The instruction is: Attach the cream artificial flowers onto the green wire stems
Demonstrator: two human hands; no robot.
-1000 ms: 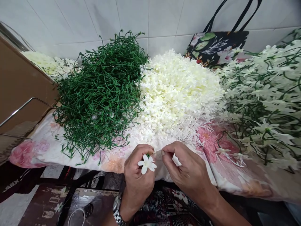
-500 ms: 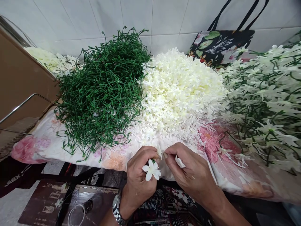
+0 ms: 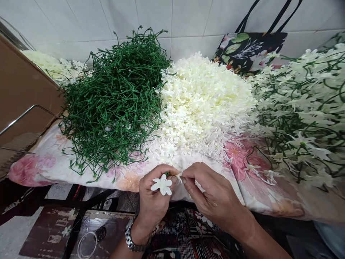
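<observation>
My left hand (image 3: 156, 190) is closed around a green stem that carries an artificial white flower (image 3: 162, 185), its petals facing up over my fingers. Thumb and forefinger of my right hand (image 3: 206, 185) pinch a small white flower piece (image 3: 179, 176) at the left fingertips; the fingers hide part of it. In front of my hands lies a heap of loose white artificial blossoms (image 3: 205, 97). Left of that stands a tangled pile of green plastic stems (image 3: 115, 97). At the right is a mass of white flowers on green stems (image 3: 309, 118).
A flower-printed cloth (image 3: 99, 176) covers the work surface. A cardboard box (image 3: 27, 79) borders the left side. Against the tiled wall (image 3: 151, 18) leans a black floral bag (image 3: 250, 52). Below the surface at left are a brown box (image 3: 45, 230) and a clear ring (image 3: 87, 245).
Both hands have come closer together, and the small white piece now shows between their fingertips. The flower in my left hand has shifted left and up. The view has moved slightly.
</observation>
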